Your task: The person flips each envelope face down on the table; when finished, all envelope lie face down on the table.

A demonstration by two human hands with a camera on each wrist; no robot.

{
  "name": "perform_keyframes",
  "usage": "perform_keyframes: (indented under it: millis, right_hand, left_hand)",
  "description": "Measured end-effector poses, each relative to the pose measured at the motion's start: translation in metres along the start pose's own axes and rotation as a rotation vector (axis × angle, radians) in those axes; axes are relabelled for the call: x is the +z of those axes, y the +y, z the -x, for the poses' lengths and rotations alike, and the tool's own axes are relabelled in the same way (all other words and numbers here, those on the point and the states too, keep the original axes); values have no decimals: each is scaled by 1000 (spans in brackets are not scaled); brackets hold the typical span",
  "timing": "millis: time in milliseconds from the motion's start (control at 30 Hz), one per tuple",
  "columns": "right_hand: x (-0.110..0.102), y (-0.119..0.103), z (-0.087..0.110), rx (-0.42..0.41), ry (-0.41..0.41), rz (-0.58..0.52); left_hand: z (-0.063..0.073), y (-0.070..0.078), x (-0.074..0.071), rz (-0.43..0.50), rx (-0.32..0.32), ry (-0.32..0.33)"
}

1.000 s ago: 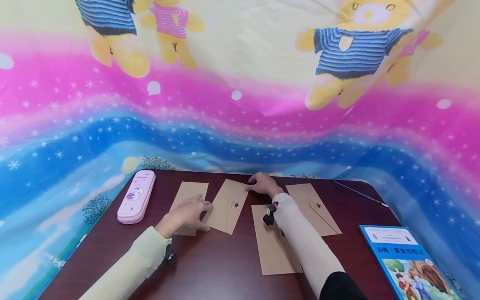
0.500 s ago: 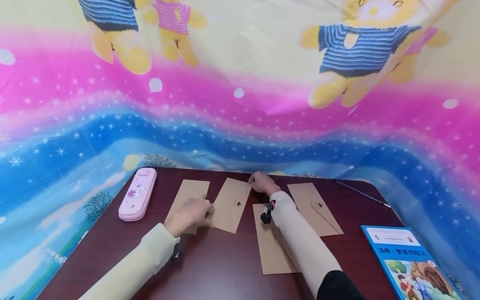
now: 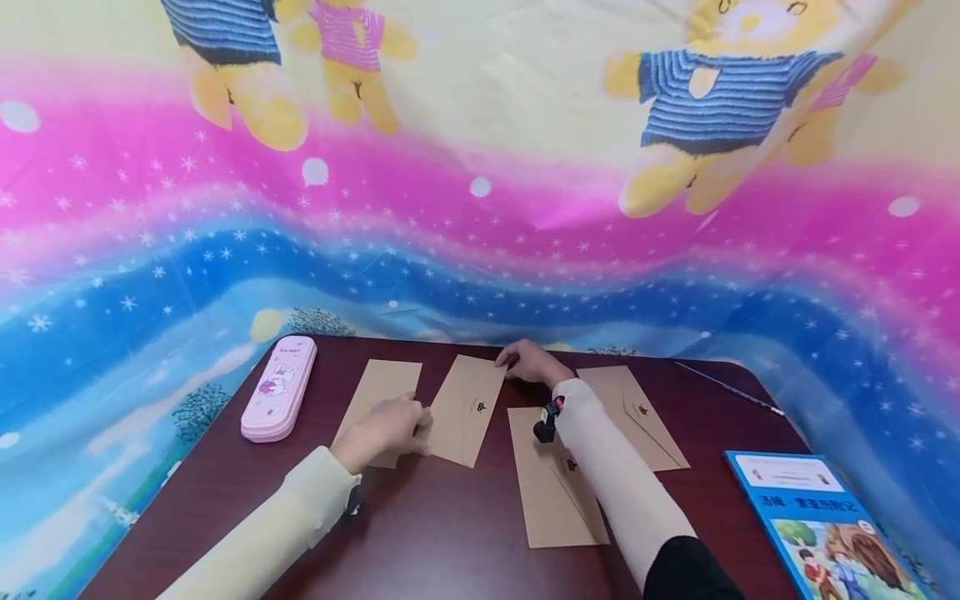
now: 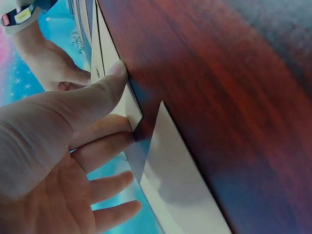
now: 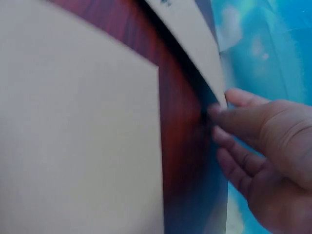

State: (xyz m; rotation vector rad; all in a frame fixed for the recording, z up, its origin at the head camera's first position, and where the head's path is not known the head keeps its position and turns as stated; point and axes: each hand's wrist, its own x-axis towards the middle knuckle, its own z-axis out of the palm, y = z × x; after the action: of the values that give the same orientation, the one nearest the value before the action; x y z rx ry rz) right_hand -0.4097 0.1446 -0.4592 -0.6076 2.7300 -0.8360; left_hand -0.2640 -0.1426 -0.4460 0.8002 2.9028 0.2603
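Observation:
A brown kraft envelope (image 3: 468,410) with a small dark crown print lies slanted between my hands. My left hand (image 3: 386,429) pinches its lower left corner; in the left wrist view the thumb (image 4: 109,87) is on top and the other fingers extend below. At the far right corner, my right hand (image 3: 531,364) pinches the same envelope between thumb and forefinger. In the right wrist view, a dark shadow shows under the envelope's edge (image 5: 195,46). A second, plain envelope (image 3: 386,383) lies partly hidden beneath my left hand in the head view.
Two more envelopes lie to the right, one (image 3: 547,500) partly under my right sleeve, another (image 3: 637,417) beyond it. A pink pencil case (image 3: 279,389) stands at the left, a pencil (image 3: 731,387) and a blue book (image 3: 817,517) at the right. A printed curtain (image 3: 480,250) borders the dark table (image 3: 420,533).
My left hand's spread fingers have closed on the envelope's near corner. The right hand's fingers have drawn in at the far corner. The envelope has barely moved.

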Motion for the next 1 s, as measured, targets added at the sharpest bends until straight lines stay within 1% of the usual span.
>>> perform_keyframes:
  millis: [67, 133, 233, 433, 600, 700, 833, 1000]
  right_hand:
    - [0, 3, 1, -26, 9, 4]
    - [-1, 6, 2, -32, 19, -5]
    - [-1, 10, 3, -52, 26, -10]
    - [-6, 10, 1, -107, 46, -31]
    - [-10, 5, -3, -155, 65, -33]
    - [-12, 2, -3, -197, 91, -25]
    - [-14, -6, -3, -229, 118, -46]
    - [-16, -19, -3, -233, 134, -99]
  left_hand:
    - [2, -2, -1, 18, 11, -1]
    - [3, -4, -1, 46, 22, -7]
    - [4, -5, 0, 46, 18, -29]
    - [3, -3, 1, 37, 14, -32]
    - [7, 3, 1, 49, -11, -52]
    - [8, 8, 4, 42, -13, -64]
    - [8, 11, 7, 20, 11, -61]
    - [11, 16, 8, 21, 39, -52]
